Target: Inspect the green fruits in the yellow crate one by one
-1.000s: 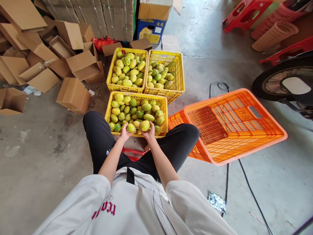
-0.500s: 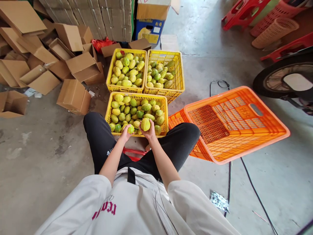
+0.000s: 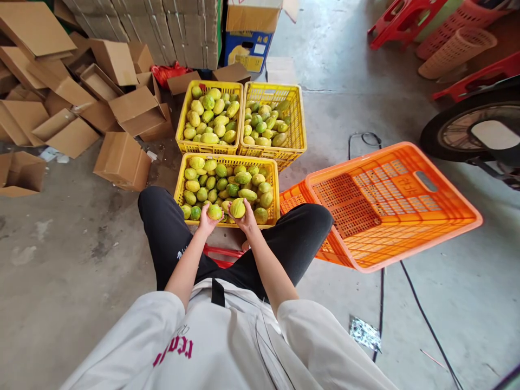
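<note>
My left hand (image 3: 207, 222) is closed around a yellow-green papaya (image 3: 214, 212). A second papaya (image 3: 238, 208), mottled green and yellow, sits in the grip of my right hand (image 3: 248, 221). Both hands are side by side above the near edge of a yellow crate (image 3: 278, 201) full of papayas, between my knees. The two held fruits are a small gap apart. Parts of the fingers are hidden behind the fruit.
Behind stand two more yellow crates, one at left (image 3: 179, 142) and one at right (image 3: 301, 122), both holding papayas. A tilted orange crate (image 3: 410, 260) is by my right knee. Cardboard boxes (image 3: 122, 157) pile up at left; a cable (image 3: 422, 314) and a wheel (image 3: 447, 132) lie right.
The papaya in my left hand has turned and shows more of its surface. My right hand has shifted slightly left and tilted its papaya, bringing the two fruits closer together.
</note>
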The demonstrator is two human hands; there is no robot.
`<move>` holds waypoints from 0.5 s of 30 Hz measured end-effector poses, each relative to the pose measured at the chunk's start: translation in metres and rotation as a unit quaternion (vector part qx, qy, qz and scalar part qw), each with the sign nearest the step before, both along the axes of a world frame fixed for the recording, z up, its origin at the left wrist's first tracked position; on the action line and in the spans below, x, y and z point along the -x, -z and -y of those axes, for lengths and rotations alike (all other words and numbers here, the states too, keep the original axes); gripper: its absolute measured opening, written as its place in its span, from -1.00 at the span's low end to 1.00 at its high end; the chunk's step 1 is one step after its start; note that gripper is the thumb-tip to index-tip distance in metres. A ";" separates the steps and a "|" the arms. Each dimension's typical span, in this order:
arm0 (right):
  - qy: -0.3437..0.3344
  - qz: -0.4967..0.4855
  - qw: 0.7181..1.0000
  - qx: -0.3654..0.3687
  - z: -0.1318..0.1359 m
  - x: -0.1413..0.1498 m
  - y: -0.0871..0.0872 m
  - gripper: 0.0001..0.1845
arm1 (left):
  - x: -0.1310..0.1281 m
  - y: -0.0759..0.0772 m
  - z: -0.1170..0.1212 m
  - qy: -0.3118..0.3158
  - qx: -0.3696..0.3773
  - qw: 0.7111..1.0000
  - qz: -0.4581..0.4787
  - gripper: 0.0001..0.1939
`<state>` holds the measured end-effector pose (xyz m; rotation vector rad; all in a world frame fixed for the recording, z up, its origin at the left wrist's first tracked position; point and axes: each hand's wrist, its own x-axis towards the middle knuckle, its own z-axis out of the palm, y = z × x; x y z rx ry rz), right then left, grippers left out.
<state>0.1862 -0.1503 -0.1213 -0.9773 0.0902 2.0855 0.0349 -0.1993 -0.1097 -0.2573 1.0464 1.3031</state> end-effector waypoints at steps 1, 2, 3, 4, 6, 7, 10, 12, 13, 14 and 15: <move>0.003 -0.007 1.000 -0.004 0.000 0.000 -0.002 -0.78 | 0.000 0.000 0.000 -0.006 0.000 1.000 0.007 -0.78; 0.006 -0.012 1.000 -0.009 0.000 0.000 -0.004 -0.79 | -0.001 0.000 -0.001 -0.008 0.001 1.000 0.008 -0.80; 0.009 -0.016 1.000 -0.016 -0.001 0.000 -0.005 -0.79 | -0.002 0.000 -0.001 -0.007 0.003 1.000 0.003 -0.83; 0.011 -0.019 1.000 -0.022 -0.001 0.000 -0.007 -0.80 | -0.003 0.000 -0.001 -0.001 0.005 1.000 -0.007 -0.86; 0.012 -0.025 0.999 -0.034 -0.001 0.000 -0.010 -0.78 | -0.005 0.003 0.000 0.018 0.003 0.999 -0.038 -0.90; 0.012 -0.030 0.999 -0.040 -0.001 -0.001 -0.012 -0.76 | -0.005 0.004 0.000 0.028 0.003 0.998 -0.055 -0.90; 0.018 -0.047 0.997 -0.056 0.000 -0.003 -0.016 -0.72 | -0.004 0.008 0.001 0.040 0.019 0.994 -0.095 -0.83; 0.019 -0.048 0.996 -0.066 0.000 -0.004 -0.016 -0.72 | -0.003 0.010 0.001 0.030 0.038 0.993 -0.104 -0.77; 0.017 -0.044 0.996 -0.071 0.000 -0.004 -0.016 -0.73 | -0.003 0.010 0.001 0.020 0.042 0.994 -0.103 -0.75; 0.014 -0.036 0.996 -0.076 -0.001 -0.003 -0.015 -0.74 | -0.002 0.011 0.001 0.009 0.042 0.994 -0.099 -0.73; 0.011 -0.025 0.997 -0.078 -0.001 -0.003 -0.014 -0.76 | -0.002 0.011 0.001 0.001 0.037 0.995 -0.095 -0.72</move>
